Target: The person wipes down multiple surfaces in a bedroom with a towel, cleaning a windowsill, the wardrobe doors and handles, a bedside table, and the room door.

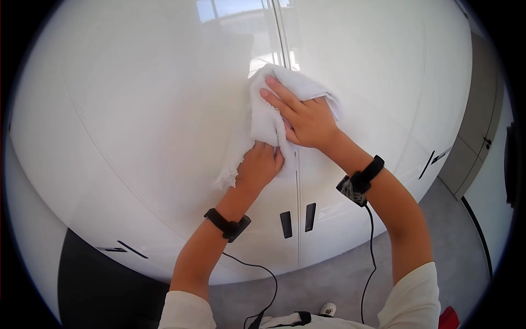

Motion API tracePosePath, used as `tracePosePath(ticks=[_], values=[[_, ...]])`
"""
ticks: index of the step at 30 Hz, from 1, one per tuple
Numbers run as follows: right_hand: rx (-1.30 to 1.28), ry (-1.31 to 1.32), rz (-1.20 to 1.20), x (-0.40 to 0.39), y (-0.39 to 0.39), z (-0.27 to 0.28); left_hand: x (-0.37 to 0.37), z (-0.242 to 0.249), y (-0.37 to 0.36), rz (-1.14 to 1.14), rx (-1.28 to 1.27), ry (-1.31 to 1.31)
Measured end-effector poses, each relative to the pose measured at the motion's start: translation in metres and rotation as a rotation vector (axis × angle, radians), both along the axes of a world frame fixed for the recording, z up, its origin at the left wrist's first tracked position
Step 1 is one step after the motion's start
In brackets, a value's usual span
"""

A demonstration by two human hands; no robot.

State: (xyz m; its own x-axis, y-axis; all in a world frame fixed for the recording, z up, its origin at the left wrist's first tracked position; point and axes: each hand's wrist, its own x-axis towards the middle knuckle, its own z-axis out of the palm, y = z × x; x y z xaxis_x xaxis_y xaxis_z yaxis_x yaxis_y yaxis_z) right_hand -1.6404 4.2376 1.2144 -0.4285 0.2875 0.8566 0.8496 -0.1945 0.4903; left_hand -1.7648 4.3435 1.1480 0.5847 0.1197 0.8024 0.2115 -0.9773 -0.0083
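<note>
Nearest, 5 to 7 o'clock: white sleeves (411,296), a white shoe (328,310), grey floor (339,277). Black wrist straps with small boxes: left strap (219,221) at 7 o'clock, right strap (373,169) at 3, each with a thin black cable hanging down. Left hand (256,165) at centre, fingers curled into the lower part of the white cloth (266,118), grip closed on it, fingertips hidden. Right hand (309,122) between 1 and 2 o'clock, laid over the cloth, two fingers stretched toward 11, others partly hidden; can't tell if it pinches. Cloth sits at 12 o'clock, bunched, against the glossy white cabinet (164,126), over the door seam. Two dark handles (286,225) at 5 o'clock, either side of seam. Window reflection toward 12. Farthest: grey-brown door (472,123) near 3 o'clock.
</note>
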Motion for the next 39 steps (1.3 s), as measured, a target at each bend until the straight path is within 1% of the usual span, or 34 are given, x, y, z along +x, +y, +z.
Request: tracePosePath(ticks=[2,4,5,7,8,11,12,13,14,15,17,20,23,26,29,32,35,37,38,39], values=[[0.042,0.003,0.002,-0.004,-0.001,0.002,-0.005,0.005,0.001,0.018,-0.06,0.074],[0.042,0.028,-0.03,-0.006,-0.004,-0.004,-0.006,0.001,-0.001,0.016,-0.003,0.015],[0.007,0.054,-0.033,-0.005,-0.006,-0.006,-0.005,0.0,-0.001,0.009,0.031,-0.017],[-0.069,0.107,-0.044,0.001,-0.008,-0.017,-0.003,-0.01,-0.002,0.068,0.019,0.075],[-0.073,0.096,-0.02,0.003,-0.007,-0.02,-0.002,-0.011,-0.003,0.095,0.023,0.114],[-0.097,0.046,0.037,0.016,-0.004,-0.03,0.006,-0.023,-0.008,0.141,0.025,0.065],[-0.108,0.024,0.048,0.018,-0.004,-0.031,0.009,-0.026,-0.007,0.113,-0.029,0.101],[-0.132,0.008,0.064,0.022,-0.003,-0.035,0.014,-0.037,-0.004,0.089,-0.095,0.144],[-0.221,0.036,-0.003,0.069,0.017,-0.054,0.064,-0.058,0.026,0.057,-0.156,0.181],[-0.222,0.029,-0.003,0.07,0.017,-0.054,0.065,-0.061,0.03,0.036,-0.144,0.195],[-0.224,0.012,0.0,0.068,0.018,-0.05,0.067,-0.064,0.037,-0.003,-0.118,0.221],[-0.183,-0.027,-0.007,0.064,0.019,-0.042,0.073,-0.066,0.038,-0.116,-0.07,0.011],[-0.138,-0.053,0.012,0.06,0.018,-0.039,0.075,-0.068,0.04,-0.118,0.054,-0.064],[-0.213,0.011,-0.042,0.05,0.011,-0.037,0.07,-0.065,0.034,-0.093,-0.103,0.034],[-0.125,-0.014,0.035,0.06,0.019,-0.047,0.066,-0.063,0.022,-0.016,-0.095,0.13],[-0.195,0.059,0.024,0.067,0.015,-0.052,0.076,-0.065,0.013,-0.039,-0.113,0.121],[-0.179,0.079,0.039,0.075,0.01,-0.055,0.088,-0.068,0.011,-0.032,-0.089,0.137],[-0.179,0.121,-0.022,0.081,0.008,-0.061,0.098,-0.071,0.01,-0.048,-0.071,0.157],[-0.166,0.123,-0.07,0.084,0.007,-0.052,0.106,-0.061,0.012,-0.074,-0.048,0.147],[-0.145,0.141,-0.059,0.086,0.008,-0.052,0.11,-0.059,0.011,-0.098,-0.065,0.119]])
